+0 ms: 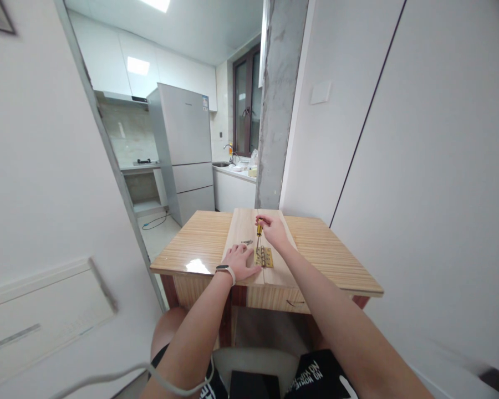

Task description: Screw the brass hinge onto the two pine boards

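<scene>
A brass-coloured hinge lies across the seam between two pale wooden boards on the table. My right hand is closed around the yellow handle of a screwdriver. The screwdriver stands nearly upright, its shaft reaching down to the hinge's left leaf; the exact tip is too small to make out. My left hand rests on the left board with its fingers spread, the thumb near the hinge's lower left corner. Just beyond its fingers lies a small pile of screws.
The boards sit on a wood-grain table with a drawer under its front edge. A white cable runs past my left forearm. Behind stand a grey fridge and a kitchen counter with a sink. White walls flank both sides.
</scene>
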A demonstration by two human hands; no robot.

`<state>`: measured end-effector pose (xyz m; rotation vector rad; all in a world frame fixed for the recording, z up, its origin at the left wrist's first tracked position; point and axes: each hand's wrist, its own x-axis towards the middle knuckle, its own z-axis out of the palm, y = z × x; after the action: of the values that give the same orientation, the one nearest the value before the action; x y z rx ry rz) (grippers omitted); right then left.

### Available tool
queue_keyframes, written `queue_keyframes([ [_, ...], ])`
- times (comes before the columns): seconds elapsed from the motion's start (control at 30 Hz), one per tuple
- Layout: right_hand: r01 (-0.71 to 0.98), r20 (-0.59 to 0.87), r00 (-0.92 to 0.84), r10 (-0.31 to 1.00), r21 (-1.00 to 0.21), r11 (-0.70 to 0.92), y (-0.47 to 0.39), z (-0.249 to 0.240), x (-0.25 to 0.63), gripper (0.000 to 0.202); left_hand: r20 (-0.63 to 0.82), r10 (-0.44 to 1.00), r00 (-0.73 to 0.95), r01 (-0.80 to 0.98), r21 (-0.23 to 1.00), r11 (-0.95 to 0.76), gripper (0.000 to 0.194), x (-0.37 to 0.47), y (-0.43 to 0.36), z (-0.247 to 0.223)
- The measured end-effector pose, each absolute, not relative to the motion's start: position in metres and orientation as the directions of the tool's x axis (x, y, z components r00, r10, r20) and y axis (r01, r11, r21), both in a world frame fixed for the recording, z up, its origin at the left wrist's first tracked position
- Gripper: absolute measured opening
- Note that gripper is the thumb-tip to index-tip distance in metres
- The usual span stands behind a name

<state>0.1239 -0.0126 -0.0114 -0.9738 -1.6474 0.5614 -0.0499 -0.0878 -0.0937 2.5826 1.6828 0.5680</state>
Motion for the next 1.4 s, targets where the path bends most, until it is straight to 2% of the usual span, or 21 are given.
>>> queue_keyframes([
  [0.1, 0.456, 0.611, -0.003, 0.791, -0.704, 0.545, -0.023, -0.009, 0.118, 0.026, 0.296, 0.884, 0.361, 0.881, 0.202, -0.427, 0.076, -0.05, -0.089, -0.092],
  [0.2, 0.453, 0.604, -0.069, 0.794, -0.69, 0.564, -0.025, -0.007, 0.116, 0.027, 0.289, 0.888, 0.357, 0.884, 0.203, -0.421, 0.076, -0.049, -0.089, -0.091],
  [0.4, 0.252, 0.568, -0.254, 0.783, -0.742, 0.621, -0.013, -0.006, 0.129, 0.023, 0.267, 0.902, 0.339, 0.892, 0.213, -0.398, 0.075, -0.049, -0.09, -0.091],
  [0.5, 0.104, 0.519, -0.338, 0.785, -0.809, 0.579, -0.009, -0.005, 0.134, 0.021, 0.263, 0.901, 0.346, 0.889, 0.214, -0.404, 0.075, -0.05, -0.09, -0.091],
  [0.6, 0.05, 0.476, -0.401, 0.783, -0.842, 0.537, -0.008, -0.006, 0.134, 0.025, 0.252, 0.906, 0.342, 0.893, 0.213, -0.396, 0.074, -0.051, -0.089, -0.091],
  [0.8, 0.12, 0.529, -0.285, 0.799, -0.808, 0.577, -0.004, -0.012, 0.129, 0.024, 0.272, 0.898, 0.347, 0.889, 0.21, -0.407, 0.074, -0.05, -0.089, -0.092],
  [1.0, 0.239, 0.532, -0.137, 0.836, -0.801, 0.549, -0.01, -0.018, 0.118, 0.023, 0.279, 0.891, 0.358, 0.884, 0.205, -0.42, 0.076, -0.051, -0.088, -0.092],
  [1.17, 0.351, 0.596, -0.002, 0.803, -0.752, 0.559, -0.018, -0.021, 0.108, 0.026, 0.274, 0.892, 0.359, 0.883, 0.21, -0.42, 0.076, -0.05, -0.088, -0.091],
  [1.23, 0.342, 0.603, -0.032, 0.797, -0.743, 0.576, -0.019, -0.021, 0.108, 0.027, 0.276, 0.891, 0.359, 0.883, 0.207, -0.42, 0.076, -0.049, -0.088, -0.091],
  [1.4, 0.23, 0.532, -0.242, 0.812, -0.781, 0.58, -0.012, -0.014, 0.119, 0.029, 0.263, 0.901, 0.345, 0.89, 0.214, -0.403, 0.077, -0.049, -0.089, -0.091],
])
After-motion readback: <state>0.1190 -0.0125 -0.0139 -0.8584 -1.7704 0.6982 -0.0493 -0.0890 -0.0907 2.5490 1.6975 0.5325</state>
